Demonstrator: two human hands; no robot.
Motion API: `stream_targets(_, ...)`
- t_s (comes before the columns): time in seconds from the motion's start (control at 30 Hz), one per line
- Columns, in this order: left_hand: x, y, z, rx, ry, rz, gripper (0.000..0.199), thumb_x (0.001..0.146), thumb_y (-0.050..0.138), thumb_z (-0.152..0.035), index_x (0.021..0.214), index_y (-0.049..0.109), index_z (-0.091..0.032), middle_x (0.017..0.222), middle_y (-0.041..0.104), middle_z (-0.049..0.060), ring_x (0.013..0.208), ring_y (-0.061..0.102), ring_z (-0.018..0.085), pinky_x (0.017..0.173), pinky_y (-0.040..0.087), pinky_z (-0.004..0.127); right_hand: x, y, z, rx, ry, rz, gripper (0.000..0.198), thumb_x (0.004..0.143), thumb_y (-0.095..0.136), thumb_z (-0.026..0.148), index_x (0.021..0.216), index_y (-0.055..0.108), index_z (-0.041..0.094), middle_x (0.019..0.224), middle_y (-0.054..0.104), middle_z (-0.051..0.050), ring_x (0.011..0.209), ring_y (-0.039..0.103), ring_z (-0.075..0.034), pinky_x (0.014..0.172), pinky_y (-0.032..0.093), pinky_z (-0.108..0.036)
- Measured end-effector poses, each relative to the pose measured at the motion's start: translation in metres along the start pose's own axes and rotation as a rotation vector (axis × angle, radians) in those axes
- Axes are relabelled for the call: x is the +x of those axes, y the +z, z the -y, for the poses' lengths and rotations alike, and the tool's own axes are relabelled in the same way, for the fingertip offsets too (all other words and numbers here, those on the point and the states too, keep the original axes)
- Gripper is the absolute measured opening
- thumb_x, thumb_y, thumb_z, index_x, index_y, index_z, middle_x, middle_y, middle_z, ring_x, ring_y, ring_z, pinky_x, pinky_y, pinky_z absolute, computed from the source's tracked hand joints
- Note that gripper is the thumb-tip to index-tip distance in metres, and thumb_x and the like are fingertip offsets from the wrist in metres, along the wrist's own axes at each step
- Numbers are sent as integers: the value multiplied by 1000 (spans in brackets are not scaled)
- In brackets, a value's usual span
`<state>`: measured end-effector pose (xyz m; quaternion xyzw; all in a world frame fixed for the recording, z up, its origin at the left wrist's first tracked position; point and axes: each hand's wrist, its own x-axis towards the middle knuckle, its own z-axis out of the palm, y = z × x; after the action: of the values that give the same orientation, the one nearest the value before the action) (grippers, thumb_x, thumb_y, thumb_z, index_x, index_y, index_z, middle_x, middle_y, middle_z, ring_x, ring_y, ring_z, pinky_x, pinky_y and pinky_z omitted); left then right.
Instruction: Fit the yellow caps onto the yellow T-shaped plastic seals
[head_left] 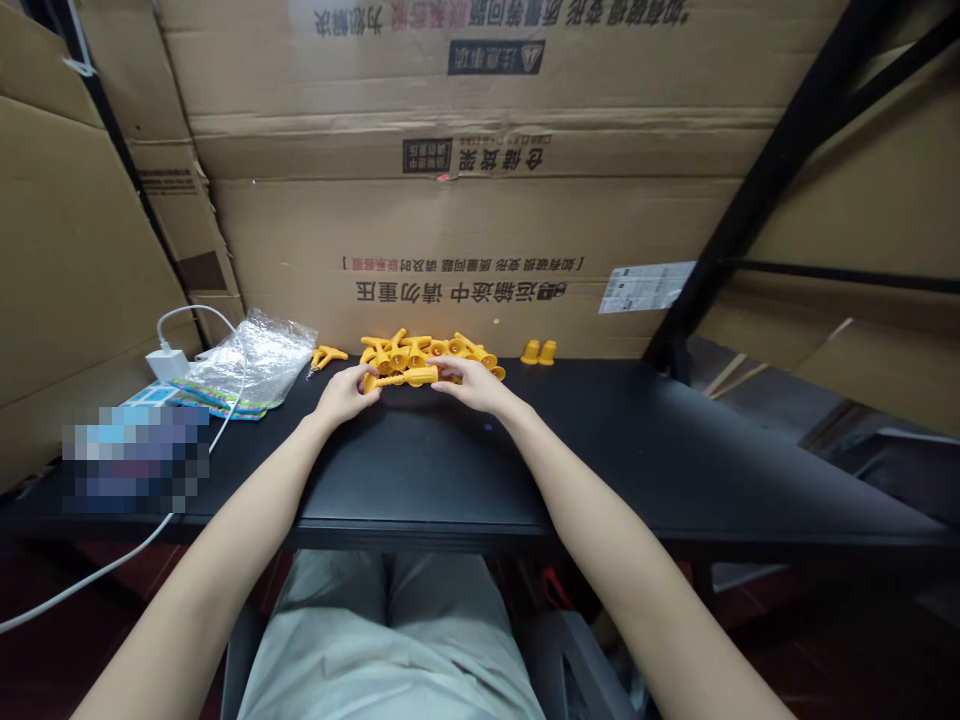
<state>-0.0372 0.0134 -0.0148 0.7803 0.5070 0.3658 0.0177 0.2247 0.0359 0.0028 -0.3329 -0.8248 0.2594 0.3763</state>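
Observation:
Between my hands, just above the table, lies a yellow plastic T-handled piece (409,377), held level with its wider, cap-like end to the right. My left hand (345,397) is closed on the handle end. The fingers of my right hand (474,384) close round the wider end, partly hiding it. Right behind them sits a pile of similar yellow pieces (397,352), several with round open ends facing me. One yellow handle with a small metal tip (328,355) lies apart, left of the pile. Two yellow caps (538,352) stand to the right.
A black table (600,460) spans the front, with a cardboard wall (465,220) behind it. On the left are a clear plastic bag (259,355), a white charger (166,364) with its cable, and a blurred-out item (135,458). A black metal post (735,230) slants at right.

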Motion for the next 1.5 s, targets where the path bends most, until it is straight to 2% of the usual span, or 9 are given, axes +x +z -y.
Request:
stream_targets(0.13, -1, -3, 2, 69, 88, -78, 28, 80, 55, -31, 103, 63, -18, 80, 59, 2, 68, 52, 14, 68, 42, 25, 1, 2, 0, 170, 11, 9, 34, 83, 63, 24, 116, 57, 17, 98, 67, -7, 91, 67, -18, 94, 51, -41)
stream_targets(0.23, -2, -4, 2, 110, 97, -95, 26, 82, 54, -31, 104, 64, -19, 80, 58, 2, 71, 53, 15, 70, 43, 26, 1, 5, -2, 219, 11, 8, 31, 84, 62, 26, 113, 55, 18, 96, 64, -6, 84, 66, -16, 90, 52, -40)
stream_targets(0.43, -1, -2, 2, 117, 78, -72, 24, 81, 56, -30, 101, 64, -19, 74, 56, 0, 67, 51, 13, 67, 42, 25, 0, 8, 1, 88, 3, -32, 30, 79, 63, 20, 108, 56, 20, 112, 60, -8, 80, 61, -14, 80, 53, -36)
stream_targets(0.67, 0, -2, 2, 117, 79, -39, 24, 80, 55, -30, 99, 65, -18, 71, 57, 0, 64, 51, 13, 65, 41, 25, -2, 6, 11, -60, -46, -75, 28, 77, 61, 13, 104, 58, 20, 106, 64, -5, 74, 60, -13, 81, 51, -35)
stream_targets(0.83, -3, -8, -4, 225, 74, -39, 25, 81, 55, -30, 101, 66, -21, 84, 61, 3, 75, 58, 16, 69, 43, 26, -1, 8, 8, 61, 15, -58, 30, 82, 62, 22, 111, 58, 21, 115, 63, -8, 65, 63, -11, 73, 54, -33)
stream_targets(1.0, -5, -11, -14, 301, 54, -11, 26, 80, 57, -28, 104, 65, -22, 95, 64, 4, 85, 61, 19, 72, 45, 27, 2, 12, 1, 205, 119, -45, 25, 86, 61, 39, 93, 62, 15, 81, 69, -5, 54, 62, -12, 71, 54, -31)
stream_targets(1.13, -4, -13, -19, 318, 42, -15, 27, 80, 56, -29, 106, 65, -22, 97, 64, 5, 86, 61, 19, 74, 46, 27, 4, 16, 4, 257, 231, -54, 35, 90, 54, 47, 75, 58, 15, 65, 66, -3, 44, 58, -10, 58, 51, -25)
stream_targets(1.37, -2, -11, -17, 312, 24, -14, 27, 81, 55, -29, 105, 65, -22, 93, 63, 5, 84, 61, 19, 74, 46, 28, 1, 14, 11, 425, 318, -32, 33, 92, 55, 35, 117, 51, 15, 63, 66, 1, 49, 63, -11, 55, 52, -23)
stream_targets(1.5, -3, -10, -14, 286, 50, -30, 26, 80, 56, -28, 104, 64, -22, 90, 63, 4, 82, 60, 18, 74, 46, 28, -2, 10, 11, 456, 241, 18, 43, 77, 73, 32, 110, 51, 17, 64, 66, 4, 53, 64, -11, 59, 53, -24)
